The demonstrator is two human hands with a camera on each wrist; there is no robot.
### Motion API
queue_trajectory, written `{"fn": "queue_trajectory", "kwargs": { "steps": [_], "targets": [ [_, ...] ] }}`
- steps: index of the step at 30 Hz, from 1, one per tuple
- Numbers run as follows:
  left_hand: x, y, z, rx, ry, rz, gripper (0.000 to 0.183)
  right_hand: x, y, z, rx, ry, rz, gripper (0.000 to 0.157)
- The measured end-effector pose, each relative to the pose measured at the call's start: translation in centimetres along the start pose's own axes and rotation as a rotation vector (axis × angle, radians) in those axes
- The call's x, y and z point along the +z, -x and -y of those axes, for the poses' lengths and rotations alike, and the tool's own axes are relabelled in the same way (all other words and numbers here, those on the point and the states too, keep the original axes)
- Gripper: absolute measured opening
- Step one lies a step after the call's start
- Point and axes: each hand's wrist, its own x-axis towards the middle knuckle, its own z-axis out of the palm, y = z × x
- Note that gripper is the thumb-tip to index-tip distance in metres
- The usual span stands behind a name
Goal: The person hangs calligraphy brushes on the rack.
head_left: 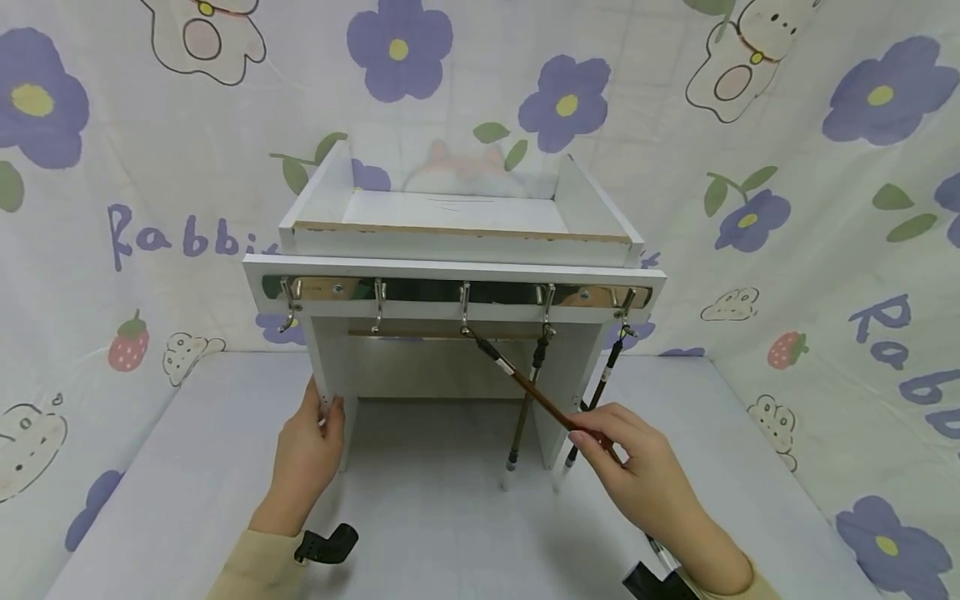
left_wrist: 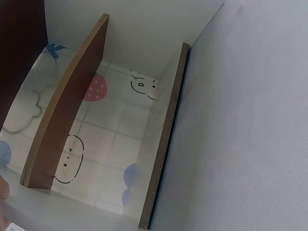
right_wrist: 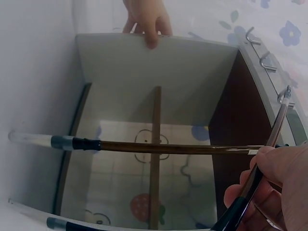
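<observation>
My right hand (head_left: 637,467) pinches a brown-handled calligraphy brush (head_left: 542,398) between thumb and fingers. The brush slants up to the left, its looped end at the tip of the middle hook (head_left: 465,307); whether the loop is over the hook I cannot tell. Two more brushes, one brown (head_left: 521,423) and one dark (head_left: 601,385), hang from the two hooks to the right, clear caps downward. My left hand (head_left: 306,454) grips the left side panel (head_left: 327,358) of a white shelf, thumb on one face, as the right wrist view also shows.
A shiny metal hook rail (head_left: 420,291) runs along the shelf's front edge; its two left hooks hold nothing. On top is an open tray section (head_left: 465,242). A crossbar (right_wrist: 156,110) spans the back. Patterned cloth (head_left: 465,50) hangs behind the white table (head_left: 420,517).
</observation>
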Motion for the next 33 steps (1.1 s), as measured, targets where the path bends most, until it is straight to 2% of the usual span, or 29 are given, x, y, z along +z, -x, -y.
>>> {"fn": "queue_trajectory", "kwargs": {
  "steps": [24, 33],
  "targets": [
    [0.0, -0.02, 0.01, -0.008, 0.008, 0.008, 0.048, 0.32, -0.04, -0.43, 0.01, -0.027, -0.015, 0.02],
    [0.03, 0.04, 0.03, -0.004, 0.006, 0.007, 0.049, 0.63, -0.23, -0.22, 0.036, -0.062, 0.014, 0.017]
  ]
}}
